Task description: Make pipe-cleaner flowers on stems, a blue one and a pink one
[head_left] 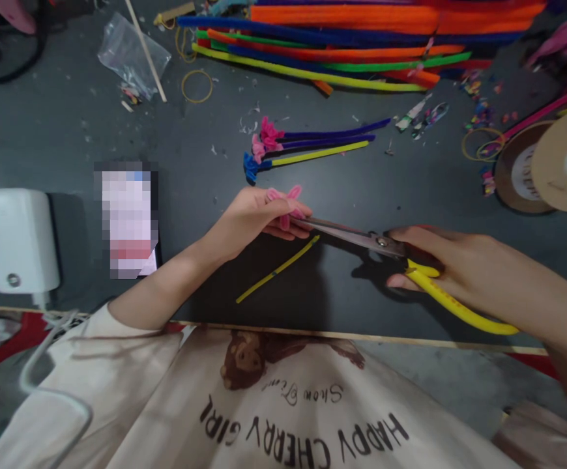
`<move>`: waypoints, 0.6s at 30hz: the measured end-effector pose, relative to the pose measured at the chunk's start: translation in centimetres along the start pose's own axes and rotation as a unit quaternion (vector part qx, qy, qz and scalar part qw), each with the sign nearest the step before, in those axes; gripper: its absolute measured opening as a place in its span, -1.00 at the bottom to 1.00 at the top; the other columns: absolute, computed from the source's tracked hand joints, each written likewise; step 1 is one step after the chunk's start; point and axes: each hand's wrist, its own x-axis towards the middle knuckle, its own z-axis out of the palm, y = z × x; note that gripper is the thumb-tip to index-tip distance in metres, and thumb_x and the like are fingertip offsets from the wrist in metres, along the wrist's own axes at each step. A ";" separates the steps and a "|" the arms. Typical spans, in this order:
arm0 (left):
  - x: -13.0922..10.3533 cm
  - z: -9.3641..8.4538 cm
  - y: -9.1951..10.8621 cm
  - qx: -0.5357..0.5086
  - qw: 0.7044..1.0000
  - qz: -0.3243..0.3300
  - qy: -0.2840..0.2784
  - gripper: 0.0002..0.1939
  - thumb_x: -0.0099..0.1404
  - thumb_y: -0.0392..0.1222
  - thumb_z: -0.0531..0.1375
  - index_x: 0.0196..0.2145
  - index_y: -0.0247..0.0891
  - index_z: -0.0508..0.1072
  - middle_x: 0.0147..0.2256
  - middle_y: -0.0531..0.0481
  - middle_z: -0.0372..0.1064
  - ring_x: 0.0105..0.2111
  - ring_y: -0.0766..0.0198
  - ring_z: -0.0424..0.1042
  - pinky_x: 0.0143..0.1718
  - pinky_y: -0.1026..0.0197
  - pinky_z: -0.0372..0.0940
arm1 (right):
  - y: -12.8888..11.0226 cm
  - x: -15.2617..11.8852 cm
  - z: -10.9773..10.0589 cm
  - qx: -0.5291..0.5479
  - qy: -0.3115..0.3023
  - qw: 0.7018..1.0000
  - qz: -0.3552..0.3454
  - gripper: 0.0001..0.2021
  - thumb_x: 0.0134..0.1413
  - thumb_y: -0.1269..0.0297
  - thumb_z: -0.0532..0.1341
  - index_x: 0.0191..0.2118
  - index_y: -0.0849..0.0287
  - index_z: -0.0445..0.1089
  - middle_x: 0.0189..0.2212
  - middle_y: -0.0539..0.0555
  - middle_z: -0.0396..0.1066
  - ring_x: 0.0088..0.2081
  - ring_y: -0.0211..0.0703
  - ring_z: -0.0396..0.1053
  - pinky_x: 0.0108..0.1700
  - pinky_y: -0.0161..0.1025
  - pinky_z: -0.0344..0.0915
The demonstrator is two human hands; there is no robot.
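Observation:
Pinched in my left hand (264, 212) is a pink pipe-cleaner flower (290, 194) with looped petals. My right hand (450, 260) grips scissors (430, 286) with yellow handles. Their blades point left, and the tips reach the flower at my left fingers; whether they touch it I cannot tell. Below the blades a short yellow pipe-cleaner stem (277, 270) lies on the dark table. Just beyond my left hand lie finished-looking flowers: a dark pink one (270, 133), a light pink one (259, 148) and a blue one (250, 167), on purple and yellow stems.
Bundles of coloured pipe cleaners (342, 23) stretch along the back. Ribbon spools (564, 163) stand at the right. On the left are a phone (127, 218), a white power bank (19, 241) with a cable, a plastic bag (131, 55) and a thin stick (149, 58).

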 end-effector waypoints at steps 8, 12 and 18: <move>-0.1 0.2 -0.1 -0.002 1.000 0.002 0.001 -0.76 0.25 -0.09 0.20 -0.39 -0.32 0.56 -0.50 0.01 0.55 -0.40 0.22 0.61 -0.30 0.21 0.52 | 0.2 0.0 0.3 -0.002 0.012 1.000 -0.011 -0.25 0.10 -0.41 -0.21 -0.16 0.13 0.41 -0.47 0.11 0.46 -0.60 -0.02 0.43 -0.57 -0.15 0.30; 0.1 0.2 -0.5 -0.014 0.999 0.032 0.025 -0.56 0.31 0.15 0.11 -0.32 -0.32 0.52 -0.45 -0.03 0.57 -0.37 0.20 0.61 -0.27 0.20 0.52 | 0.8 -0.5 0.2 -0.022 0.019 1.000 0.008 -0.28 0.09 -0.41 -0.19 -0.09 0.10 0.35 -0.40 0.13 0.48 -0.54 -0.01 0.45 -0.55 -0.15 0.31; -0.2 0.4 -0.7 -0.020 0.998 0.055 0.025 -0.72 0.18 -0.03 0.29 -0.35 -0.33 0.45 -0.39 -0.02 0.60 -0.38 0.26 0.61 -0.32 0.29 0.50 | 0.6 -0.5 -0.5 0.005 0.087 0.996 -0.024 -0.42 0.16 -0.32 -0.11 -0.20 0.12 0.29 -0.55 0.02 0.38 -0.62 -0.18 0.33 -0.60 -0.30 0.19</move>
